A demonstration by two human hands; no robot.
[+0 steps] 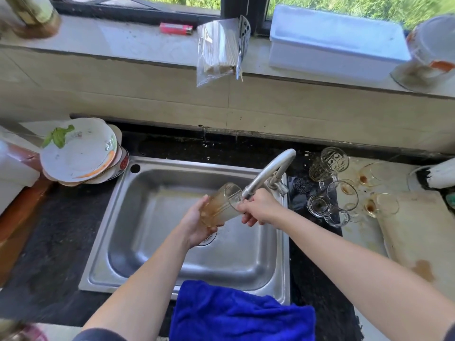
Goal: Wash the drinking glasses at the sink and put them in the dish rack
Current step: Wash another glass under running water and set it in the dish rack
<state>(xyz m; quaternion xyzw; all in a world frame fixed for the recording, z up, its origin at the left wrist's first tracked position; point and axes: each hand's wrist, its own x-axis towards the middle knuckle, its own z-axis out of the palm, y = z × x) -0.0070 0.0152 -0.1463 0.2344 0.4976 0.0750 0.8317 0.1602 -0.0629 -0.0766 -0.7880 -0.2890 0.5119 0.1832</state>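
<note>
The base of a tall clear drinking glass streaked with brown residue [221,205] is gripped by the curled fingers of the left hand [197,222], so that the glass is held tilted with its mouth turned up and to the right. At that mouth the fingers of the right hand [261,207] are curled, just under the tip of the curved metal tap spout [270,168]; whether the rim or the spout is pinched cannot be told. The glass is held in the air over the stainless steel sink [103,242], toward its right rear corner. No stream of water can be made out.

The rinsing step is judged to be in hand, early in the task, since a cluster of stained clear glasses [332,188] is left on the dark countertop [61,230] beside the sink's right edge. Next, water would have to be let into the mouth and the residue rubbed off. No dish rack is seen, so one would have to be found.
</note>
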